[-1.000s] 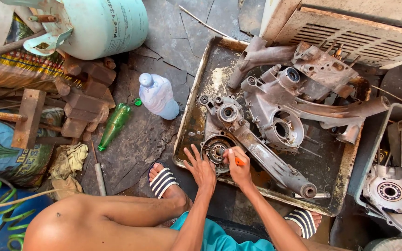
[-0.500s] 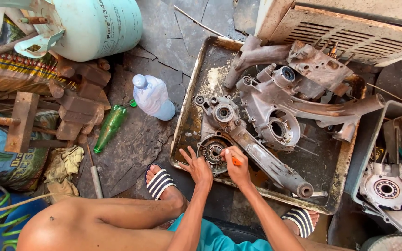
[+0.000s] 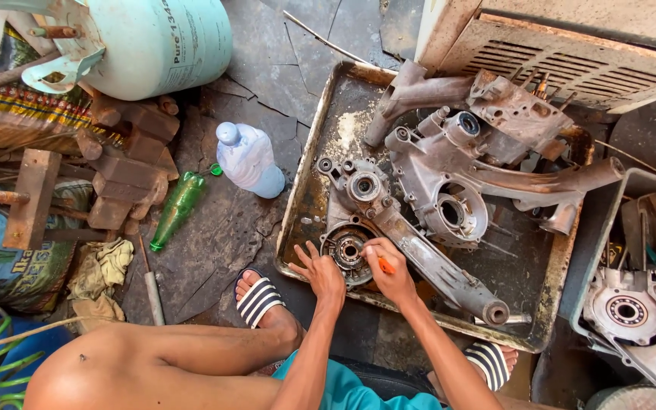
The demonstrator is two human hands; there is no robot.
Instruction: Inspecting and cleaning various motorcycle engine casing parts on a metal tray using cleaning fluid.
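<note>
A greasy metal tray (image 3: 302, 199) on the ground holds several grimy engine casings, the largest (image 3: 449, 190) in its middle. At the tray's near left corner lies a round part with a bearing (image 3: 347, 247). My left hand (image 3: 319, 271) rests on that part's left edge, fingers spread. My right hand (image 3: 389, 272) is closed around an orange-handled tool (image 3: 383, 265), its tip at the bearing. My knees and striped sandals (image 3: 256, 300) are below the tray.
Left of the tray lie a clear plastic bottle (image 3: 248, 159), a green glass bottle (image 3: 178, 208), wooden blocks (image 3: 127, 171) and a pale green gas cylinder (image 3: 146, 42). A grey bin with another casing (image 3: 632, 307) sits at right. A metal grille (image 3: 571, 53) is behind.
The view has shifted slightly; both hands stay at the round part, with the right hand's tool now closer to the bearing's centre.
</note>
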